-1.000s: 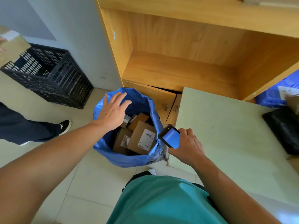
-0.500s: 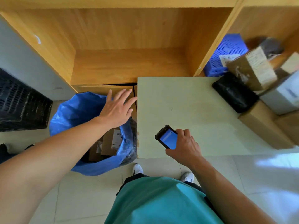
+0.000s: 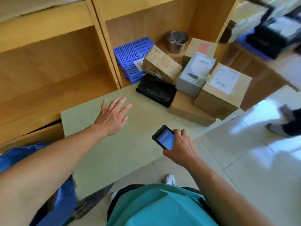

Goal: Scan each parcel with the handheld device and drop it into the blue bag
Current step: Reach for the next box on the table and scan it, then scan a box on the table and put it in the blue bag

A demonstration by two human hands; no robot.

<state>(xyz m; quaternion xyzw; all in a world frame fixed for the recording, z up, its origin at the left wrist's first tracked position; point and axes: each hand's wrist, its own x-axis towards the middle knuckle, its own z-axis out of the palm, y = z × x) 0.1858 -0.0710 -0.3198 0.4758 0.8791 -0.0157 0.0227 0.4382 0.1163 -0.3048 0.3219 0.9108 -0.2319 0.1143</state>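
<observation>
My left hand (image 3: 112,117) hovers open, fingers spread, over the pale green table (image 3: 101,154), empty and well left of the parcels. My right hand (image 3: 180,146) grips the black handheld scanner (image 3: 163,138), its blue screen facing up, above the table's near edge. Several parcels sit at the table's far right: a black plastic-wrapped parcel (image 3: 156,90), a tilted taped brown box (image 3: 161,64), a grey box (image 3: 194,75), a large labelled cardboard box (image 3: 221,90) and a flat brown box (image 3: 187,108). The blue bag (image 3: 17,156) shows at the lower left, partly hidden by my arm.
Wooden shelving (image 3: 53,59) stands behind the table. A blue plastic crate (image 3: 130,57) and a metal cup (image 3: 176,40) sit in the right shelf bay. Another person's feet (image 3: 285,123) stand on the tiled floor at right.
My view has swung right from the blue bag to the parcels. My left hand moved away from the bag's rim out over the table. The right hand keeps holding the scanner.
</observation>
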